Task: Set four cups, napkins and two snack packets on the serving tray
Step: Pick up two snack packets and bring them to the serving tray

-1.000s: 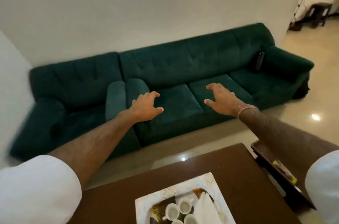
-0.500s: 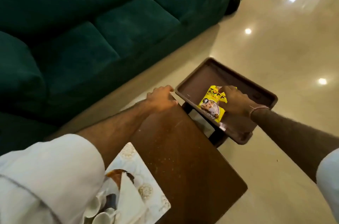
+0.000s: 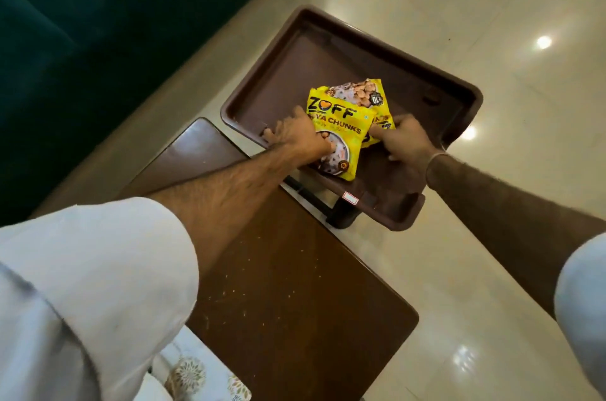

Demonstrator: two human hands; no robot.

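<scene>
Left hand (image 3: 300,138) grips the front yellow ZOFF soya-chunks packet (image 3: 337,138); right hand (image 3: 405,141) pinches the second yellow packet (image 3: 367,98) tucked behind it. Both packets sit in the dark brown plastic tray (image 3: 436,85), beyond the brown wooden table (image 3: 295,285).

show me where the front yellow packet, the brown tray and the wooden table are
front yellow packet (image 3: 341,130): head view, on its printed front.
brown tray (image 3: 370,54): head view, on its bare floor.
wooden table (image 3: 295,285): head view, on its bare top.
</scene>
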